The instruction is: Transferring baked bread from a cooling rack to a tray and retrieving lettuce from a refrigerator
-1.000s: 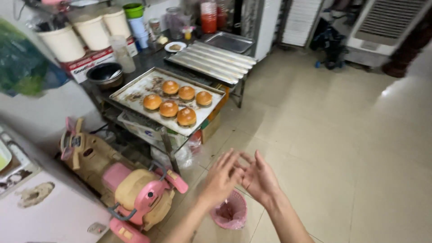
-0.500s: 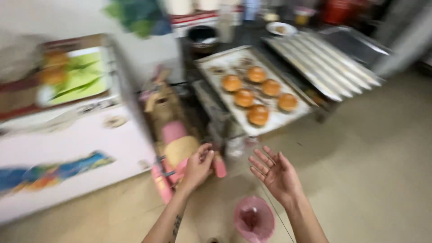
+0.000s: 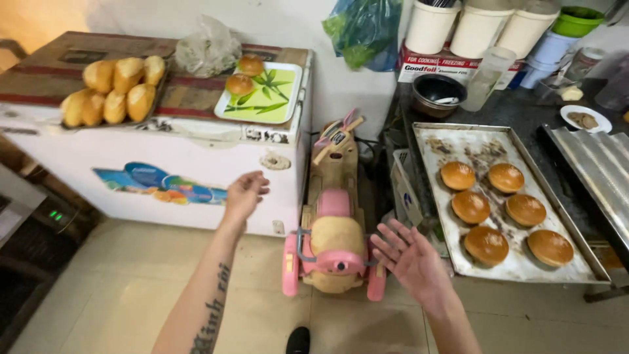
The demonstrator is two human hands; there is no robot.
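Note:
My left hand hangs in the air before the white chest freezer, fingers loosely curled, holding nothing. My right hand is spread palm-up, empty, just right of a pink and tan ride-on toy car on the floor. To its right a metal baking tray carries several round brown buns. On the freezer top lie a pile of bread rolls and a green and white tray bearing two buns.
A clear plastic bag rests on the freezer. White tubs, a dark bowl and a green bag stand at the back. Corrugated baguette pans lie at the right. A shoe tip shows on the tiled floor.
The view has swung left and lower, bringing the freezer top into view. My hands have moved apart, the left toward the freezer, the right staying by the toy car.

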